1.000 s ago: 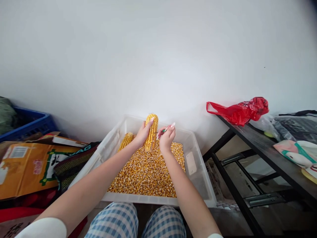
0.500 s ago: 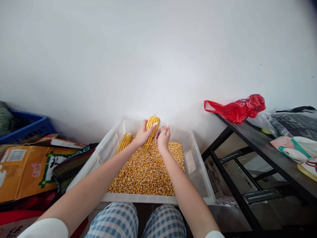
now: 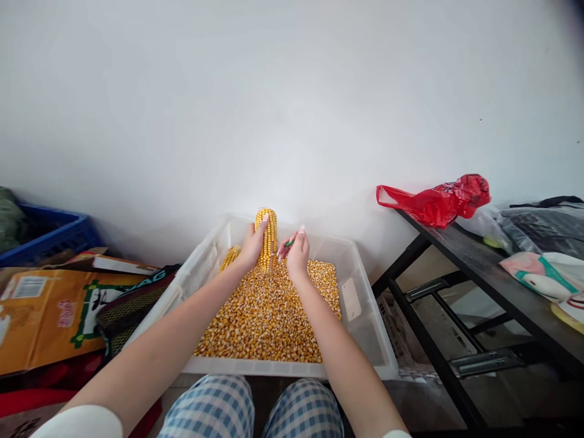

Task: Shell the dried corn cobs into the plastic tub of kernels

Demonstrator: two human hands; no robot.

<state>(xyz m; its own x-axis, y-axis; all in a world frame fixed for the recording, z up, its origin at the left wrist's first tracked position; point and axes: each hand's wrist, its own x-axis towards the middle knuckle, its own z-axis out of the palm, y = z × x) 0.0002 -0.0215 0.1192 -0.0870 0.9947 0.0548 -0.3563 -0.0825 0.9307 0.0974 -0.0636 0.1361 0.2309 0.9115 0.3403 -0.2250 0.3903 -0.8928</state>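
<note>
My left hand [image 3: 252, 246] is wrapped round a yellow corn cob [image 3: 266, 234], held nearly upright above the kernels. A dark strip without kernels shows low on the cob's right side. Just right of it, my right hand [image 3: 297, 252] is closed on a thin green-handled tool [image 3: 289, 243], its tip at or near the cob; whether it touches I cannot tell. Below both hands a translucent plastic bin [image 3: 365, 316] holds a thick layer of loose corn kernels [image 3: 269, 322]. Another corn cob [image 3: 229, 257] lies in the bin at the left, partly behind my left forearm.
To the left are a flattened orange cardboard box [image 3: 50, 316], a black mesh bag [image 3: 125, 316] and a blue crate [image 3: 59, 234]. On the right, a red plastic bag [image 3: 440, 204] lies on a black-framed table [image 3: 483, 258]. A white wall rises behind the bin.
The cob in my left hand has moved left and turned more upright. My right hand has shifted slightly left and down, and more of the green-handled tool shows.
</note>
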